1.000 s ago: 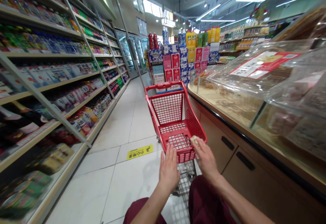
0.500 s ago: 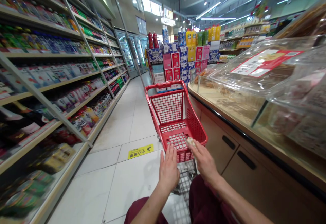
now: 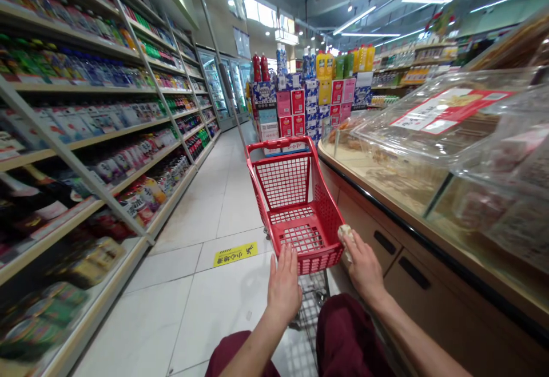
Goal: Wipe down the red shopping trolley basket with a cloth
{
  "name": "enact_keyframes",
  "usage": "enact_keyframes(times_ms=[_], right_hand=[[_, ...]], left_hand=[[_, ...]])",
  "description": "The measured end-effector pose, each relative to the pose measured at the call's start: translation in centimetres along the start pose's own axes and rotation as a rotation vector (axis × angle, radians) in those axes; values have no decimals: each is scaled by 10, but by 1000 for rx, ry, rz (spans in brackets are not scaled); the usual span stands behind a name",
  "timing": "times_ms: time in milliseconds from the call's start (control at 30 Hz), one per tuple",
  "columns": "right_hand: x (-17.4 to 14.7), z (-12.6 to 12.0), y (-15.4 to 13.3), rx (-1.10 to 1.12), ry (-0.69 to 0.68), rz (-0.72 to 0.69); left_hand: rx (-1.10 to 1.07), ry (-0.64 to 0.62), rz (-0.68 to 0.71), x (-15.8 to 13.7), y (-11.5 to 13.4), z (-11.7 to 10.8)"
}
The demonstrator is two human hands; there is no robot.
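Note:
A red plastic shopping cart (image 3: 319,217) stands in front of me, its basket tilted toward me. My left hand (image 3: 283,285) lies on the basket's near left edge with its fingers stretched out and nothing in them. At the basket's right near corner, my right hand (image 3: 364,262) presses a crumpled whitish cloth (image 3: 345,233) against the outer side. Most of the cloth is hidden under those fingers. Below the basket, the lower metal grid (image 3: 312,320) of the cart shows between my knees.
Shelves of bottles and packages (image 3: 141,108) line the left side. To the right is a wooden counter (image 3: 412,234) with clear plastic covers (image 3: 412,119). Stacked drink boxes (image 3: 295,102) stand beyond the cart. A yellow floor sticker (image 3: 235,254) lies on the white tiles.
My right hand has moved right with the cloth, from the basket's near rim to its right corner. My left hand and the cart have stayed in place.

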State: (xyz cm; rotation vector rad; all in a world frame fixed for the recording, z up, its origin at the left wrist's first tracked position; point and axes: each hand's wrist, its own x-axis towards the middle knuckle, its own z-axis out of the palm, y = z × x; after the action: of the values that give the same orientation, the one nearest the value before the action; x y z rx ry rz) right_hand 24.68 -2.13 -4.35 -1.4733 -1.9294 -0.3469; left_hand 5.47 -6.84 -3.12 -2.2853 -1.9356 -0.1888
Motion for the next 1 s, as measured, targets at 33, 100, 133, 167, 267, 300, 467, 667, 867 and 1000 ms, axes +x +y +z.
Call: enact_keyframes(times_ms=[33,100,133,167,267,300,467,667,867,1000], right_hand=[[-1,0,-3,27,-10,-43],[-3,1,-10,96,-45,-166],[-3,2,-11,114,-56,-200],[-2,2,-11,111,-52,-195],[1,4,-3,29,11,-30],[2,5,-2,12,27,2],[-4,7,-21,104,-17,-256],[2,5,-3,10,28,-24],[-3,7,-15,94,-22,-258],[1,3,-1,14,28,-44]], left_hand=[[-2,3,-1,0,0,0],[-4,10,2,1,1,1],[-3,14,6,1,1,1],[-2,18,10,1,1,2],[0,26,9,0,1,4],[1,28,5,0,1,4],[0,20,8,-1,0,4],[-7,10,20,-2,0,2],[-15,6,12,-3,3,1],[-21,8,25,-4,3,0]])
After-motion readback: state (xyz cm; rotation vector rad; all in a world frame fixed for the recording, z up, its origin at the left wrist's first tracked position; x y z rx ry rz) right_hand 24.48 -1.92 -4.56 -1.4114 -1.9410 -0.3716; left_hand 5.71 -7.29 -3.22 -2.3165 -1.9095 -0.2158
